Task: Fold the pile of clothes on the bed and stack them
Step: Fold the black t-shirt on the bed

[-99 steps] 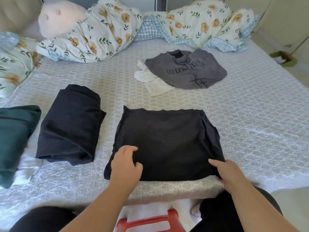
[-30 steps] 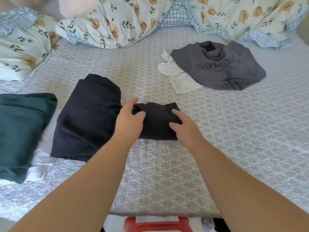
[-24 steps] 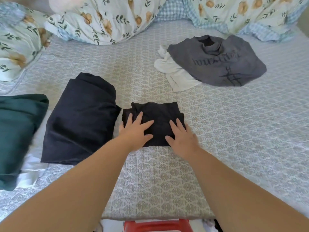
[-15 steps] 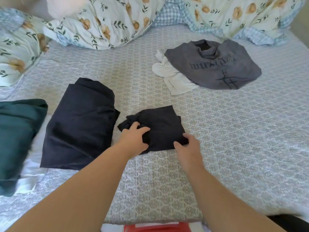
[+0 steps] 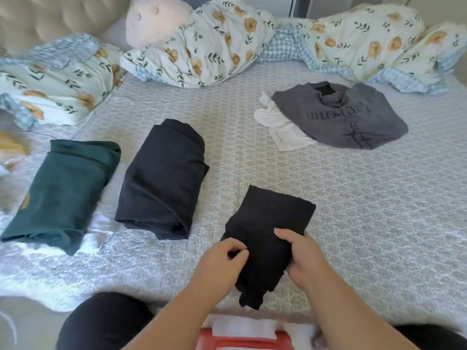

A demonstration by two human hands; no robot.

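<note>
As the small folded black garment [image 5: 267, 231] lies near the bed's [image 5: 353, 210] front edge, the left hand [image 5: 219, 261] pinches its near corner and the right hand [image 5: 303, 256] curls around its side, probably to lift it onto a folded stack.

Tufted beige headboard [image 5: 50, 18], patterned bedspread [image 5: 353, 210], daylight

Both hands [image 5: 262, 258] on small folded black garment [image 5: 270, 223] at bed [image 5: 366, 223] edge
</note>
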